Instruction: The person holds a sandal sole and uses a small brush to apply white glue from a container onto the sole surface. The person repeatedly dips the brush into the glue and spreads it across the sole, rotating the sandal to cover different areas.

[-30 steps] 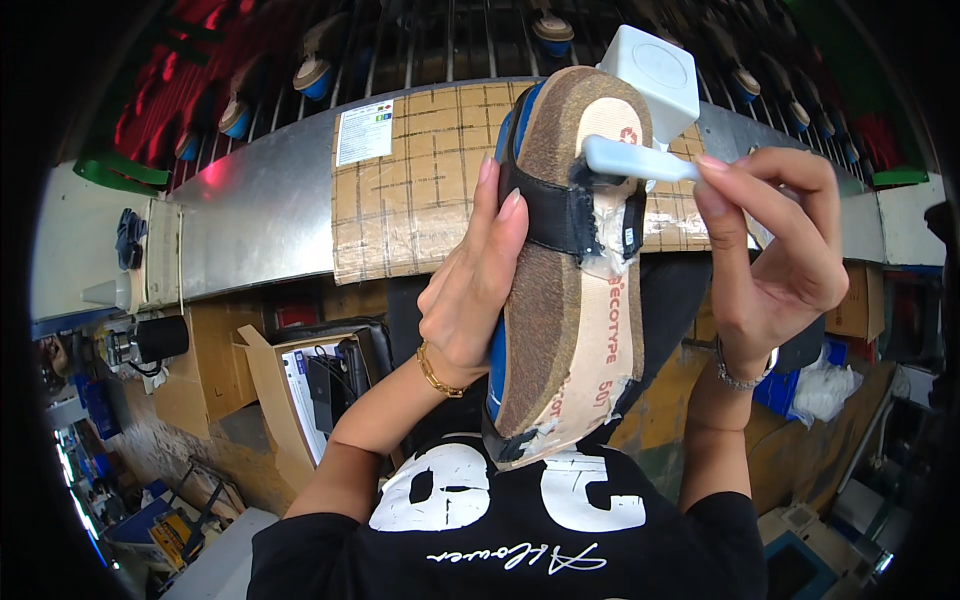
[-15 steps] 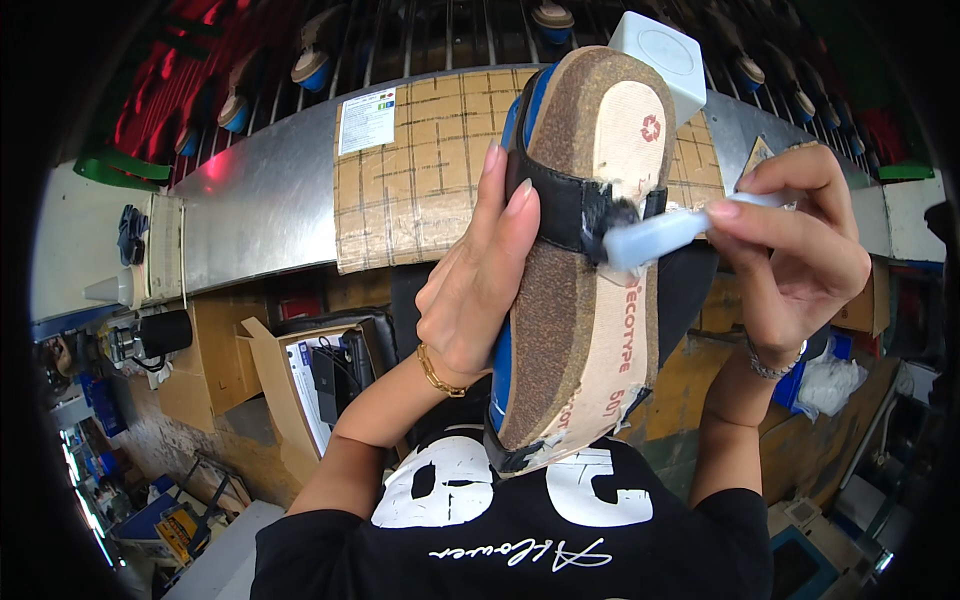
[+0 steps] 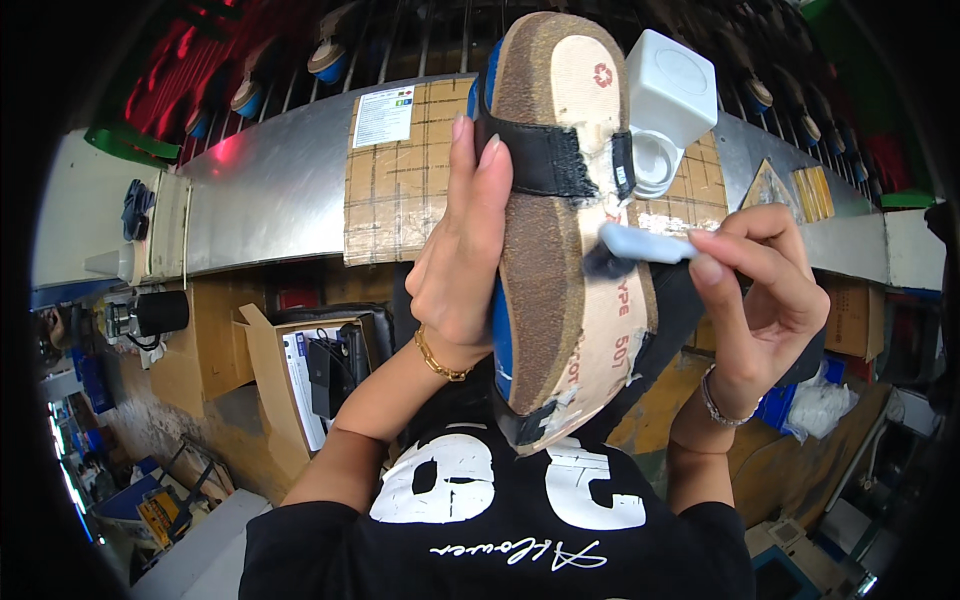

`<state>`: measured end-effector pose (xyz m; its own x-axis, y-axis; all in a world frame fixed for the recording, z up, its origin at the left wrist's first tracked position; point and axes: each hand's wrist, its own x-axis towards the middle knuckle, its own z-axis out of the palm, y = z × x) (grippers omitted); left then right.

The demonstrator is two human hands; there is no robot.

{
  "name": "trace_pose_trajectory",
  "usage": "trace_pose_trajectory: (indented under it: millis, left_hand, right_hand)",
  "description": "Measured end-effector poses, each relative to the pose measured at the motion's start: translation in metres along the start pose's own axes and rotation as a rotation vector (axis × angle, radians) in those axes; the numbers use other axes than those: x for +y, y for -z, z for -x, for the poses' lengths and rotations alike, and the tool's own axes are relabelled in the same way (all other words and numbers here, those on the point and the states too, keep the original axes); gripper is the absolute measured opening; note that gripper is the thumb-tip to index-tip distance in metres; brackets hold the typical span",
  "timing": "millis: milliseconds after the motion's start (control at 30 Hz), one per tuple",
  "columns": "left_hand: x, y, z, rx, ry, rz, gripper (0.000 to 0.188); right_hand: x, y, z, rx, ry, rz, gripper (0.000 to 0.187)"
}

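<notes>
Down from the strap's frayed edge, the brush (image 3: 645, 243) in my right hand (image 3: 765, 300) now has its dark bristles over the sole's pale middle strip; half a second ago they were up at the black strap (image 3: 540, 160). With it, the shoe (image 3: 535, 290) has shifted up and left, baring more of the white container (image 3: 675, 85) behind.

I pinch the pale blue handle between thumb and fingers; whether the bristles touch I can't tell. My left hand (image 3: 458, 240) grips the shoe's left edge, holding it sole toward me at frame centre.

Red lettering and figures run lengthwise down the strip, below a red arrow symbol near its top. On the cardboard (image 3: 395, 210), upper left of centre, sits a white printed label (image 3: 383, 115), too small to read. Bold white print (image 3: 435, 485) crosses my black shirt (image 3: 330, 550) at the bottom.
</notes>
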<state>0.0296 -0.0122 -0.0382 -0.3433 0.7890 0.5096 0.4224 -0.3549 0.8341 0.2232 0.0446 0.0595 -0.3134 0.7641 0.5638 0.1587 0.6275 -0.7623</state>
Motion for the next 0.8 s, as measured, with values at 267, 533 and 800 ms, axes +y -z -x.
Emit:
trace_pose_trajectory:
  millis: [267, 533, 800]
  left_hand:
    - [0.006, 0.004, -0.004, -0.075, 0.000, 0.035, 0.064]
    - [0.009, 0.005, -0.008, -0.074, -0.004, 0.034, 0.061]
    - [0.012, 0.008, -0.014, -0.179, 0.005, 0.127, 0.058]
  right_hand:
    - [-0.009, -0.013, 0.004, 0.196, 0.261, 0.388, 0.036]
    - [0.002, -0.010, -0.005, 0.185, 0.350, 0.236, 0.036]
    - [0.006, 0.004, -0.007, -0.109, 0.184, 0.029, 0.025]
